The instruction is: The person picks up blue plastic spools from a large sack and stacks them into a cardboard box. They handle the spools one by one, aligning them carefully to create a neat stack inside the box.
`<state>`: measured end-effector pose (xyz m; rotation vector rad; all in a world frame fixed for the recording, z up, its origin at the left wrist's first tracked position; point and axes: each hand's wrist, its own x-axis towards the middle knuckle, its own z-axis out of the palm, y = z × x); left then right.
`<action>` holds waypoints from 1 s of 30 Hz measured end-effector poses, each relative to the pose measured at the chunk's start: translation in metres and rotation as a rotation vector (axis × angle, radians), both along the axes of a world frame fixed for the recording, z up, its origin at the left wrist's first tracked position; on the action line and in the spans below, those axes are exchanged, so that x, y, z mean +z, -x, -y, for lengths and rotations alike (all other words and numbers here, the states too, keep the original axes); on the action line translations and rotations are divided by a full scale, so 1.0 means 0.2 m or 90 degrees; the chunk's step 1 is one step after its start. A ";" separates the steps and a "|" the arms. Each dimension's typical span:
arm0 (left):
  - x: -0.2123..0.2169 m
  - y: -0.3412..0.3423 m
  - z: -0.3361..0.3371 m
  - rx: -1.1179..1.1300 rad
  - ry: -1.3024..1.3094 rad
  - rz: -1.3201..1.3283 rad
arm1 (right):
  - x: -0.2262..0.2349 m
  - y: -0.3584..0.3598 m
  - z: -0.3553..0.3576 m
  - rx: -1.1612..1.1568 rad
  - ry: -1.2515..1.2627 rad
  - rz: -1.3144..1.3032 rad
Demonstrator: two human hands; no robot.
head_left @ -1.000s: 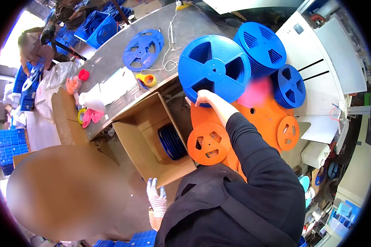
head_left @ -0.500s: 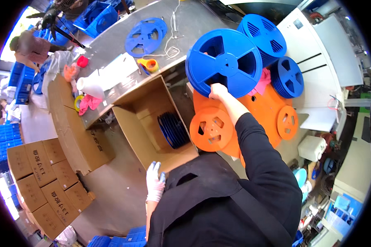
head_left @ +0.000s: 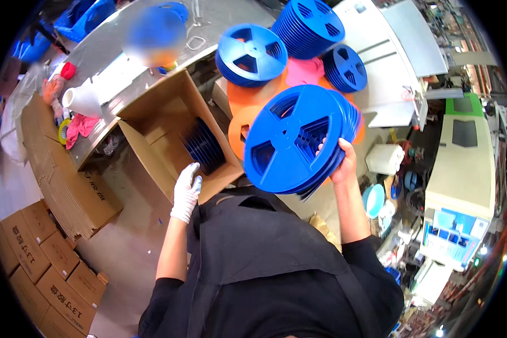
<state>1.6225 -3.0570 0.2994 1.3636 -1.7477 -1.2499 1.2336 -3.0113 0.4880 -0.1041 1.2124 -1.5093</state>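
Observation:
My right hand [head_left: 344, 162] is closed on a stack of blue plastic reels [head_left: 292, 130]. The stack is tilted in front of my body, its round face with wide cut-outs toward me. My left hand [head_left: 187, 194], in a white glove, holds nothing, its fingers apart beside the near edge of an open cardboard box [head_left: 132, 149]. Several dark blue reels [head_left: 204, 147] stand on edge inside that box. Beyond the held stack, more blue reels [head_left: 252, 53] lie piled on an orange disc-like surface [head_left: 239, 121], with a pink cloth [head_left: 306, 71] beside them.
Taller blue reel piles [head_left: 308, 28] and smaller ones [head_left: 345, 67] stand at the far right. A grey worktable [head_left: 110, 48] behind the box bears a white cone [head_left: 81, 100] and tape. Flattened cardboard [head_left: 62, 169] and stacked cartons [head_left: 45, 265] are at left. A white container [head_left: 385, 158] stands right.
My right hand has lifted a stack of blue reels off the pile and drawn it toward my body. My left hand has risen beside the box. The view has shifted.

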 end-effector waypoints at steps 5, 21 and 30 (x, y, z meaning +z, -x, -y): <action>0.04 0.07 0.04 -0.049 0.041 -0.017 | -0.14 -0.05 -0.48 -0.044 0.300 0.216; 0.54 0.72 0.03 -0.278 0.469 -0.035 | -0.16 -0.02 -0.98 0.002 0.479 0.198; 0.78 1.21 -0.20 -0.421 0.293 -0.057 | -0.17 0.00 -1.03 -0.027 0.434 0.186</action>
